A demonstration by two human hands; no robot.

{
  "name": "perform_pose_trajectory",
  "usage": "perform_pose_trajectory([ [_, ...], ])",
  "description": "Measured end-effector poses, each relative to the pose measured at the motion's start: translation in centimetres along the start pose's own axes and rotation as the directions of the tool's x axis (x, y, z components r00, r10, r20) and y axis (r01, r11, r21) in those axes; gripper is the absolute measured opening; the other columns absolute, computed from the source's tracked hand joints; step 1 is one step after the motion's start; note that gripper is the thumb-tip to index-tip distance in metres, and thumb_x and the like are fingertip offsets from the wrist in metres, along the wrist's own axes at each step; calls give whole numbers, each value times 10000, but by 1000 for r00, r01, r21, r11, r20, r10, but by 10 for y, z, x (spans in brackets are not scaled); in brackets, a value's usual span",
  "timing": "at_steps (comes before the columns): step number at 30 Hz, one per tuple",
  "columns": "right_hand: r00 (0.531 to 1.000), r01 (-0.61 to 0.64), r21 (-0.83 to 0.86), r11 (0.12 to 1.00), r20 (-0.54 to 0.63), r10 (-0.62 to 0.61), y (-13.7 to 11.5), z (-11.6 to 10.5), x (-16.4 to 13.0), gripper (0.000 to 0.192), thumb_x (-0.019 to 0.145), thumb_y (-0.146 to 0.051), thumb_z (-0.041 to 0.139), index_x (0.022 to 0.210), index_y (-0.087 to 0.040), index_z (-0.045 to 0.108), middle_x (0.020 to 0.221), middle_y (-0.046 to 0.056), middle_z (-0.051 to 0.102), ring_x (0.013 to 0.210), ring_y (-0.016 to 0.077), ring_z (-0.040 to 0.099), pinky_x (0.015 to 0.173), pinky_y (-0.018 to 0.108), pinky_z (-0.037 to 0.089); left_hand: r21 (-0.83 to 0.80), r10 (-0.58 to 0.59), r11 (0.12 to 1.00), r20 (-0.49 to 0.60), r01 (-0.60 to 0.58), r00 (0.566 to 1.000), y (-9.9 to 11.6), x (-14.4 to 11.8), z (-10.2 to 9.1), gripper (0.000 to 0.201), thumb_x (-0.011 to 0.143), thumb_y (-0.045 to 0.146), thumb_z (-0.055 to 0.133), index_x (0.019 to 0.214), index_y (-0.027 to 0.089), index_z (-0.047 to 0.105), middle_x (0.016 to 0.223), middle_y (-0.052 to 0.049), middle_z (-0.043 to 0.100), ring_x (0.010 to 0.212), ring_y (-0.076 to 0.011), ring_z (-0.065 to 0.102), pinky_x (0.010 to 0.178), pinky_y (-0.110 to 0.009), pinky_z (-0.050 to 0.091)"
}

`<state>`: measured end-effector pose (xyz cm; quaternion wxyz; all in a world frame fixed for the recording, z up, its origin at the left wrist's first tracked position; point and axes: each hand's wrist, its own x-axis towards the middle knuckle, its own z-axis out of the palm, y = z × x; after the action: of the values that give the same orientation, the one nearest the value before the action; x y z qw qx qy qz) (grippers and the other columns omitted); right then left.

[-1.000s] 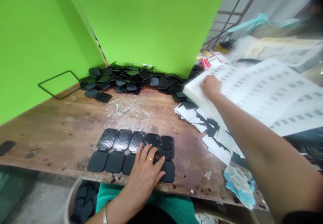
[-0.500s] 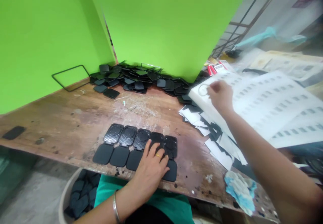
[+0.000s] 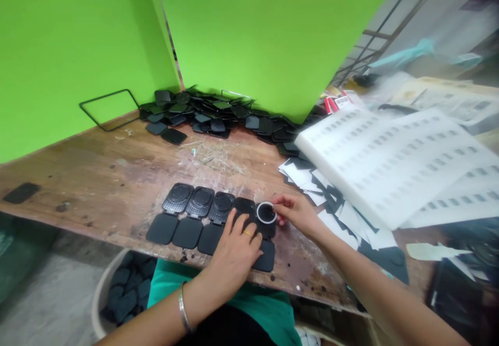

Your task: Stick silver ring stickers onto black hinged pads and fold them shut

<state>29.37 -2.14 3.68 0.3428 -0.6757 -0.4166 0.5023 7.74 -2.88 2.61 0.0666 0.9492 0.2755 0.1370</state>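
In front of me lies a row of black plastic hinged cases [image 3: 200,201], opened flat. Each has a round recess in its upper half and a smooth lower flap [image 3: 160,228]. My left hand [image 3: 236,242] rests palm down across the right part of the row, fingers spread, hiding portions of the cases there. With thumb and fingertips, my right hand [image 3: 296,212] pinches the right edge of a thin whitish ring [image 3: 258,215]. The ring sits over the round recess of the rightmost case [image 3: 267,231]; whether it lies fully flat, I cannot tell.
Black square pieces [image 3: 210,112] are heaped against the green panel [image 3: 241,34]. To the right, white foam sheets [image 3: 346,164] lean over scattered white and black cards [image 3: 346,226]. A tub [image 3: 99,294] of black pieces stands below the table edge. One black piece [image 3: 22,193] lies far left.
My right hand has come from the foam sheets down and left to the rightmost case, bringing the ring. My left hand stays on the row.
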Motion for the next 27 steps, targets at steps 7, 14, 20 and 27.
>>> perform_pose_trajectory([
  [7,979,189,-305,933,-18,-204,1,2,-5,190,830,-183,555,812,-193,744,639,24,675,575,175,626,574,290,509,0,-1,1000,-13,1,1000,0,1,1,251,858,349,705,1051,191,685,1081,-51,664,1209,-314,506,1153,-588,282],
  [14,789,483,-595,642,-22,-614,8,-10,1,249,884,-166,510,874,-212,754,909,80,718,828,197,670,760,310,528,-14,-10,1000,-90,9,996,-4,0,11,232,836,339,728,1031,215,700,1066,-34,679,1191,-298,515,1159,-559,269],
  [20,657,158,-750,643,-406,-635,-28,-114,66,190,832,-191,510,847,-187,700,891,106,681,787,234,619,802,388,514,-51,20,998,-251,-34,968,-12,-2,28,160,872,352,661,971,237,712,1030,-20,687,1159,-262,508,1195,-512,185],
  [27,615,-181,-687,704,-638,-464,-66,-206,141,164,813,-169,527,839,-152,688,936,152,662,886,295,612,827,447,493,-48,-23,999,-203,13,979,-9,-4,26,145,897,274,607,986,224,709,1101,-58,643,1202,-272,491,1157,-547,292],
])
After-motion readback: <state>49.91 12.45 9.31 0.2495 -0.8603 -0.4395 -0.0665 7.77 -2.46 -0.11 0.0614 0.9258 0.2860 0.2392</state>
